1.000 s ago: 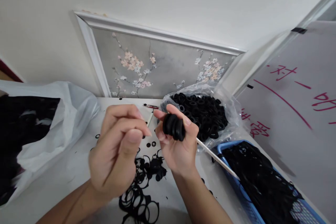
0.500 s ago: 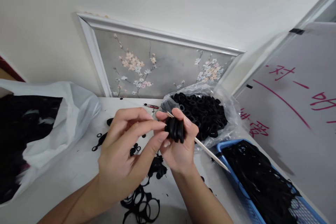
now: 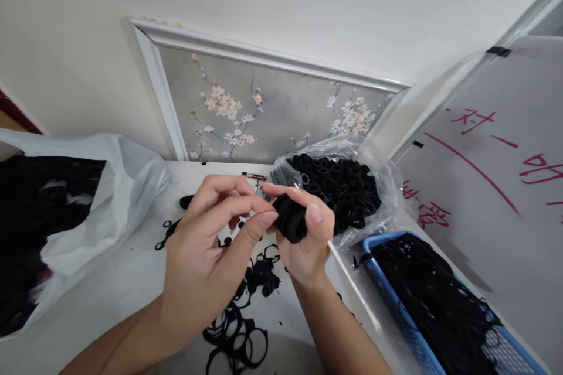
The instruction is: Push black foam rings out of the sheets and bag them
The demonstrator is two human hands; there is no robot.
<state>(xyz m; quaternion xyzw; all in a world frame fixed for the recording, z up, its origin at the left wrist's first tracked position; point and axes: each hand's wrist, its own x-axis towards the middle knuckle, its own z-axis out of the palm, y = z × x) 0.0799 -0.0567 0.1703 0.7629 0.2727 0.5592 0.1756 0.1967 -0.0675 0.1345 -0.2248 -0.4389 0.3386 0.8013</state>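
Several thick black rings point(image 3: 290, 220) sit stacked together in my right hand point(image 3: 308, 234), whose fingers wrap round them. A thin pale stick point(image 3: 354, 284) sticks out from under that hand toward the lower right. My left hand point(image 3: 211, 246) is pinched at the left end of the stack, thumb and forefinger together; whatever lies between their tips is too small to tell. Below the hands, thin black ring offcuts point(image 3: 237, 340) and small black scraps point(image 3: 264, 275) lie on the white table point(image 3: 141, 281).
Behind my right hand, a clear plastic bag point(image 3: 387, 187) holds many black rings. A blue basket point(image 3: 396, 310) of black strips stands at the right. On the left is a white bag point(image 3: 127, 170) with black material. A small red tool point(image 3: 256, 176) lies near the wall.
The ring stack has tilted in my right hand, so a ring's open face now shows. The pale stick has swung to point more steeply downward. My left hand stays at the stack's left end.
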